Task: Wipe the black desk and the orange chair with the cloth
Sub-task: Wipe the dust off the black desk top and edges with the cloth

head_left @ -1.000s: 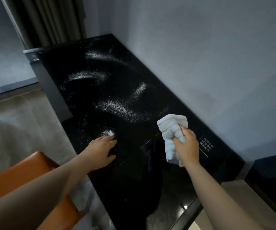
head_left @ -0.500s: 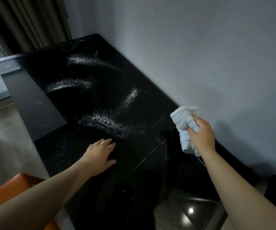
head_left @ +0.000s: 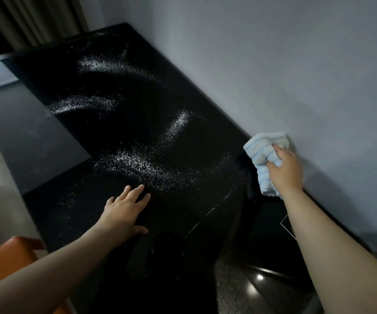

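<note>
**Cloth up by the wall, powder on the desk**

My right hand squeezes the blue and white cloth at the right middle of the frame. My fingers are curled tight around it (it is all bunched up). The cloth is close to the gray wall, above the back edge of the black desk. My left hand lies flat on the desk at the lower middle, fingers straight and spread. White powder streaks the desk just past my fingertips. The orange chair peeks in at the lower left corner.
</note>
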Demonstrator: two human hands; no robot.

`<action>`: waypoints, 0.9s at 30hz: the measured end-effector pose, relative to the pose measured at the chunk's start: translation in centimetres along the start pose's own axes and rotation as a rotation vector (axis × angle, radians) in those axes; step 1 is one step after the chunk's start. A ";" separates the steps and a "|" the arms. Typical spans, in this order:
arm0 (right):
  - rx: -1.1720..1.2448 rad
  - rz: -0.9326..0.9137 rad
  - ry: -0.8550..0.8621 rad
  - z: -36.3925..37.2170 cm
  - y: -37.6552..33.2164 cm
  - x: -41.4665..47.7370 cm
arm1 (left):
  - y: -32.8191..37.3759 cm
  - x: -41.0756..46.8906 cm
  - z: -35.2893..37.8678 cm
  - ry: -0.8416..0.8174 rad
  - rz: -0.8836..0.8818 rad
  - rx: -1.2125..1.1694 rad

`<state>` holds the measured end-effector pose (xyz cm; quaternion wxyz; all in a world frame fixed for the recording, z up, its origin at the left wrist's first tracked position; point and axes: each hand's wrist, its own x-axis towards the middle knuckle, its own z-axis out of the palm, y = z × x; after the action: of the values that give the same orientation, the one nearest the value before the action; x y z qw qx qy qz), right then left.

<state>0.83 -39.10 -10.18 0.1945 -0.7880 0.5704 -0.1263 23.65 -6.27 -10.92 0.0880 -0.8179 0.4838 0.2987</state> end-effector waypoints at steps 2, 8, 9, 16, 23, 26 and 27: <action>-0.079 0.027 -0.053 0.6 0.3 0.7 | 0.0 0.1 0.1 0.003 -0.005 0.000; -0.058 0.087 -0.122 1.6 0.1 1.2 | 0.1 0.2 0.4 -0.004 -0.017 -0.001; -0.036 0.076 -0.130 1.5 0.0 1.0 | 0.2 0.2 0.4 -0.006 -0.020 -0.002; -0.036 -0.081 -0.126 2.5 -0.5 -2.0 | 0.5 0.2 0.3 -0.009 -0.026 -0.030; -0.007 -0.135 -0.123 3.7 -2.1 -6.5 | 0.5 0.1 0.3 -0.011 -0.027 -0.063; -0.011 -0.165 -0.125 4.1 -2.7 -8.1 | 0.5 0.0 0.3 0.001 -0.024 -0.067; -0.029 -0.174 -0.124 4.2 -2.9 -8.6 | 0.5 -0.1 0.3 0.004 -0.022 -0.061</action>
<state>2.36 -29.42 -12.46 0.2062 -0.8435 0.4886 -0.0854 23.10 -6.36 -11.02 0.0655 -0.8261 0.4655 0.3108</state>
